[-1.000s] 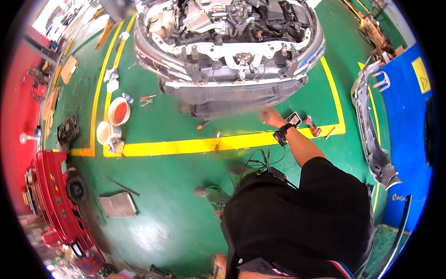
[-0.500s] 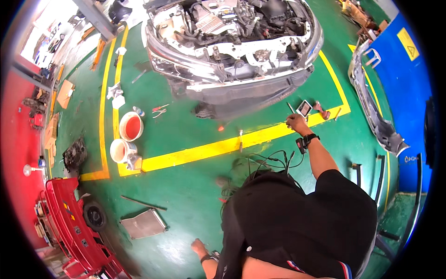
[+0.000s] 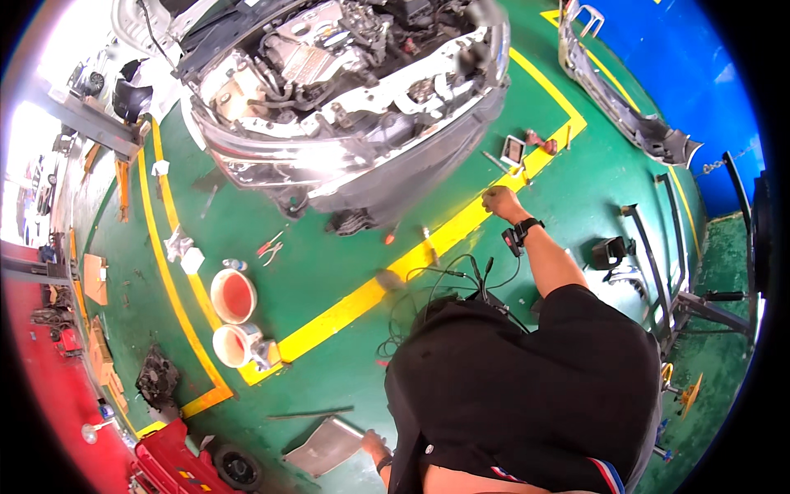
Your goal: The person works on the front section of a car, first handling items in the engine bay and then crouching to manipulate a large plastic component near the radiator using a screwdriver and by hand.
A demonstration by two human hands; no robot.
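Note:
My right hand [image 3: 500, 202] is stretched forward over the yellow floor line, its fingers curled in. Whatever it may hold is hidden. A dark band with a small device sits on that wrist. Just beyond the hand, a small tablet-like screen [image 3: 513, 151] lies on the floor with a dark reddish tool [image 3: 541, 142] beside it. Low in the picture, my left hand [image 3: 376, 445] hangs with loosely closed fingers and nothing visible in them. In the picture it borders the corner of a flat grey radiator-like panel [image 3: 322, 449]; I cannot tell whether they touch.
Ahead stands a car [image 3: 346, 99] with its front stripped and engine bay exposed. Two buckets [image 3: 234, 296] and pliers [image 3: 270, 249] are on the left. Black cables [image 3: 473, 276] lie before me. A detached bumper [image 3: 629, 123] and a metal stand [image 3: 699, 305] are at right.
My view has turned right, so the car sits further left. My left hand now appears beside the grey panel, and my right hand appears lower relative to the screen.

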